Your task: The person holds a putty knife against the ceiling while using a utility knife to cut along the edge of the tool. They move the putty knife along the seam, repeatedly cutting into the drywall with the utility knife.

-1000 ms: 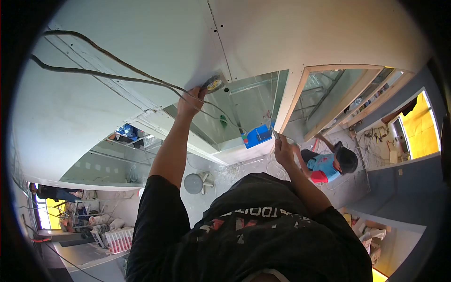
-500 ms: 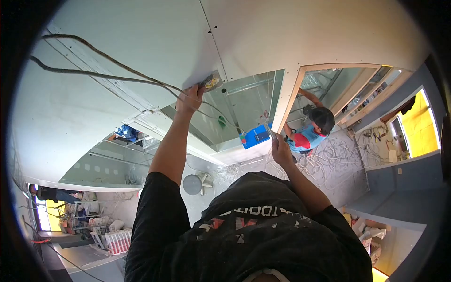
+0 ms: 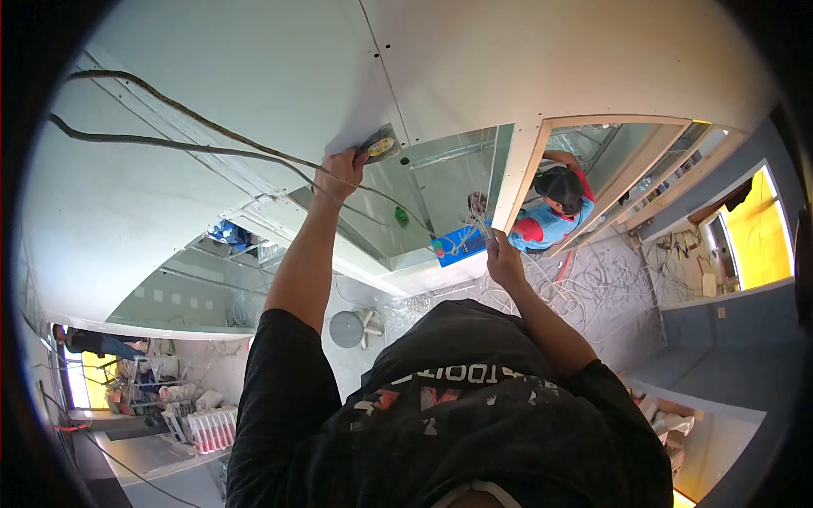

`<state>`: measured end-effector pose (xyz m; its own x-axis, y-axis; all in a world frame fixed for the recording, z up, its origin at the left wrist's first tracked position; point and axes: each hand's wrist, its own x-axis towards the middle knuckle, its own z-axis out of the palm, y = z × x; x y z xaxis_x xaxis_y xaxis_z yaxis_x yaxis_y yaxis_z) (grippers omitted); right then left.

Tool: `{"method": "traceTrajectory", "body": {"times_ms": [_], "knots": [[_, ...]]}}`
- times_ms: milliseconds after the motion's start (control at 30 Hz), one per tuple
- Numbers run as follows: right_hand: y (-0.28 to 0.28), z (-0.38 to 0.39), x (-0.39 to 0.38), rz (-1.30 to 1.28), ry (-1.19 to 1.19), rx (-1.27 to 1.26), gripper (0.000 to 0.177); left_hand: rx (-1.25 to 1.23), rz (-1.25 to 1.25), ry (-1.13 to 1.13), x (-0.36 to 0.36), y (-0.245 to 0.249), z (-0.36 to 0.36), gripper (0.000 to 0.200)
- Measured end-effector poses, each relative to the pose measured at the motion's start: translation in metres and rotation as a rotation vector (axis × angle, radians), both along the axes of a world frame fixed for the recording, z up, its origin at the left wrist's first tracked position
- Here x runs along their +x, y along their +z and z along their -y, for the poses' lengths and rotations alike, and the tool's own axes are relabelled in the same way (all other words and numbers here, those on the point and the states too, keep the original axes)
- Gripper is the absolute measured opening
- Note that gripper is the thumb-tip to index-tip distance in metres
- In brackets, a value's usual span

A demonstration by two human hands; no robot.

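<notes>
My left hand (image 3: 341,175) is raised against the pale board (image 3: 254,102), fingers closed on a flat grey piece with a yellow label (image 3: 380,146); its exact kind does not show clearly. Two long dark cables (image 3: 182,146) pass across the wrist. Lower and to the right, my right hand (image 3: 506,261) grips a slim metallic tool (image 3: 486,230), its tip pointing up toward the opening. Thin pale wires lie around that tip. Just left of the tool sits a blue box (image 3: 462,246) on the ledge of the opening, and a green round item (image 3: 401,217) shows farther in.
A person in a dark cap (image 3: 559,188) works close to my right, beside the wooden frame (image 3: 527,169). Tangled pale cables (image 3: 584,296) cover the floor there. A round grey stool (image 3: 346,329) stands below my left arm. Another person (image 3: 97,341) is at the far left.
The co-worker has shifted left and closer to the frame. Pale wires now show over the blue box near my right hand. My left hand and its piece have barely moved.
</notes>
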<state>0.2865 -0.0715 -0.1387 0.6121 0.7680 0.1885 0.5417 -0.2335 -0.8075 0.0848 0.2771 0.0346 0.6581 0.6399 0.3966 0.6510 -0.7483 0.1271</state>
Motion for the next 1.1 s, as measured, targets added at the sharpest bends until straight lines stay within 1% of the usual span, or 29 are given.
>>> {"method": "traceTrajectory", "body": {"times_ms": [33,167,267,367,567,667,733,933,1100], "knots": [[0.001,-0.003,0.001,-0.023,0.007,-0.051,0.037,-0.001,0.004,0.007,0.000,0.001,0.001,0.042],[0.003,-0.013,0.003,-0.034,0.032,-0.049,0.037,-0.012,0.024,0.033,0.001,0.007,0.008,0.042],[0.008,-0.021,0.003,-0.008,0.035,-0.016,0.037,-0.076,0.022,0.038,0.002,0.011,0.009,0.043],[0.013,-0.026,0.003,-0.079,0.052,-0.058,0.036,-0.100,-0.008,0.062,0.003,0.011,0.009,0.043],[0.010,-0.041,0.001,-0.012,0.052,-0.015,0.035,-0.073,0.024,0.026,0.005,0.009,0.008,0.037],[0.008,-0.045,0.000,0.015,0.079,0.043,0.034,-0.098,0.062,0.000,0.004,0.008,0.006,0.036],[0.008,-0.049,-0.001,0.084,0.077,0.122,0.034,-0.042,0.029,-0.005,0.004,0.010,0.005,0.037],[0.015,-0.052,0.001,0.019,0.087,0.031,0.035,-0.065,0.020,0.066,0.006,0.017,0.014,0.037],[0.013,-0.055,0.002,0.011,0.094,0.043,0.036,-0.065,-0.045,0.101,0.006,0.019,0.015,0.038]]}}
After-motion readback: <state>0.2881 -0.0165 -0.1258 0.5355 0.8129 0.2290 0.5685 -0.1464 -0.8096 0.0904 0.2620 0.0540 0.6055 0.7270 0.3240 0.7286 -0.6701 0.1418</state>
